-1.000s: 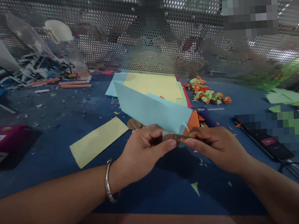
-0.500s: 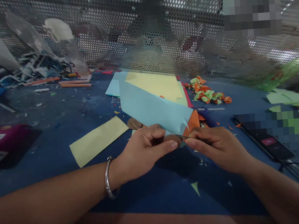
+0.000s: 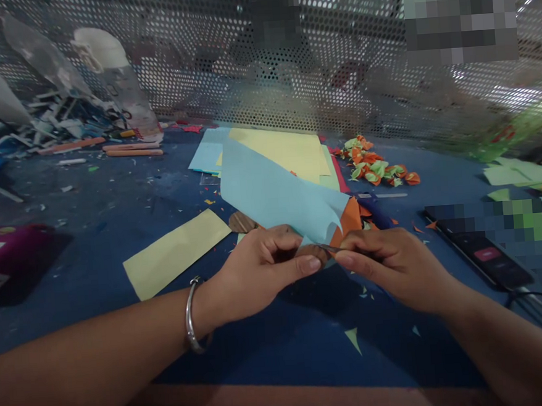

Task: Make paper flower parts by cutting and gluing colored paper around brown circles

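Observation:
A large light-blue paper sheet [image 3: 274,187] stands tilted up before me, with a curved cut and a pointed flap near its lower right corner. My left hand [image 3: 262,275] is closed on the sheet's lower edge, thumb in front. My right hand [image 3: 393,265] is closed around a thin, pointed dark metal tool [image 3: 332,248]; its tip meets the paper beside my left fingertips. Most of the tool is hidden in the fingers, so its kind is unclear. Orange paper [image 3: 350,216] shows just behind the sheet. A brown striped piece [image 3: 242,222] lies by my left knuckles.
A pale yellow strip [image 3: 177,253] lies at left, beyond it a purple case [image 3: 12,258]. Stacked coloured paper [image 3: 285,146] and orange-green paper curls [image 3: 375,165] lie behind. A phone [image 3: 481,247] with a cable is at right. A bottle [image 3: 126,89] stands back left by the perforated screen.
Both hands keep nearly the same grip and place. The blue sheet's upper left corner has shifted slightly right; the view has moved a little.

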{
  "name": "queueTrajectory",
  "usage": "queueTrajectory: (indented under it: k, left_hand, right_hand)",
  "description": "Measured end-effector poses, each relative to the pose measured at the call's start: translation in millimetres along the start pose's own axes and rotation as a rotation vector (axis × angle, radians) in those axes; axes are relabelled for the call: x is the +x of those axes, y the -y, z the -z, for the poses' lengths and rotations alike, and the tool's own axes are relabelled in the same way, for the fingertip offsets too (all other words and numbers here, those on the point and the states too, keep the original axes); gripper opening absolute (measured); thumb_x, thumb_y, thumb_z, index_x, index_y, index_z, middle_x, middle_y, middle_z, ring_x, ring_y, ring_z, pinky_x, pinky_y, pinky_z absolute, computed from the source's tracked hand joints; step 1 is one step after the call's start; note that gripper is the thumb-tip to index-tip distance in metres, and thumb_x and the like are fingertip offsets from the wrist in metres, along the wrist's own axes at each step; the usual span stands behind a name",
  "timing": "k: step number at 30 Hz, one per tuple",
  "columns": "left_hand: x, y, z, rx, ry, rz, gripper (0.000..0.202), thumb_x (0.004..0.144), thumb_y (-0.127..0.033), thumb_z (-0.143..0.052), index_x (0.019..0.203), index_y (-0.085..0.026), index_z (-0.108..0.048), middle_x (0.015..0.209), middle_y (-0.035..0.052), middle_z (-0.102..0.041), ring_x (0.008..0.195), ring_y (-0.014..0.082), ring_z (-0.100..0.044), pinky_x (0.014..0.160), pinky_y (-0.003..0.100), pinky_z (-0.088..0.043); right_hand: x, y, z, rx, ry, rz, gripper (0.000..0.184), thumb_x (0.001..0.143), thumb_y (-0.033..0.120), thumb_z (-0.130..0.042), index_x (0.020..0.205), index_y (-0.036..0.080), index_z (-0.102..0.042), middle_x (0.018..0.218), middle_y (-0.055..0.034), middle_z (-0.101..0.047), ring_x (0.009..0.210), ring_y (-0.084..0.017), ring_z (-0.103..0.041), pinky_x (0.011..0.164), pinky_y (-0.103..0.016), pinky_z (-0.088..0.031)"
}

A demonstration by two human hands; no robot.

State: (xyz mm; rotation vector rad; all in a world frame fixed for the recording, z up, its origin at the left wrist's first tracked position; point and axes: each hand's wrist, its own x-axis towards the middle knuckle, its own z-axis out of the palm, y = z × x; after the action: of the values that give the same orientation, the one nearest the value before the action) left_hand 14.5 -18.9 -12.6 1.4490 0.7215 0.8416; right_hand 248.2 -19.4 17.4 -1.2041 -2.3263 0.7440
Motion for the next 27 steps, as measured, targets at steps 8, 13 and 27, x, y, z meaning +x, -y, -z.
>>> queueTrajectory:
  k: [8, 13, 27]
  left_hand:
    - [0.1, -2.1, 1.8, 0.029, 0.024, 0.011, 0.029, 0.093, -0.034, -0.066, 0.071, -0.016, -0.06, 0.078, 0.0001, -0.051, 0.074, 0.0134, -0.05, 0.072, 0.028, -0.042]
    - [0.5, 0.0, 3.5, 0.061, 0.025, 0.009, 0.028, 0.093, -0.038, -0.067, 0.076, -0.015, -0.066, 0.082, 0.0015, -0.054, 0.077, 0.0143, -0.053, 0.074, 0.029, -0.043]
    - [0.3, -0.1, 0.8, 0.011, 0.019, -0.015, 0.024, 0.093, -0.032, -0.068, 0.078, -0.014, -0.07, 0.075, -0.0003, -0.049, 0.072, 0.0125, -0.047, 0.067, 0.028, -0.037]
  right_hand:
    - [-1.4, -1.3, -0.3, 0.048, 0.021, -0.039, 0.046, 0.1, 0.051, -0.052, 0.071, 0.018, -0.063, 0.058, 0.0025, -0.054, 0.051, -0.009, -0.045, 0.05, -0.022, -0.036]
    - [-0.7, -0.7, -0.1, 0.095, 0.034, -0.064, 0.049, 0.1, 0.055, -0.051, 0.071, 0.018, -0.062, 0.058, 0.0023, -0.052, 0.053, -0.009, -0.044, 0.051, -0.022, -0.036]
    - [-2.4, -0.5, 1.4, 0.026, 0.015, -0.027, 0.048, 0.101, 0.05, -0.05, 0.067, 0.018, -0.059, 0.056, 0.0032, -0.048, 0.051, -0.009, -0.042, 0.049, -0.022, -0.034]
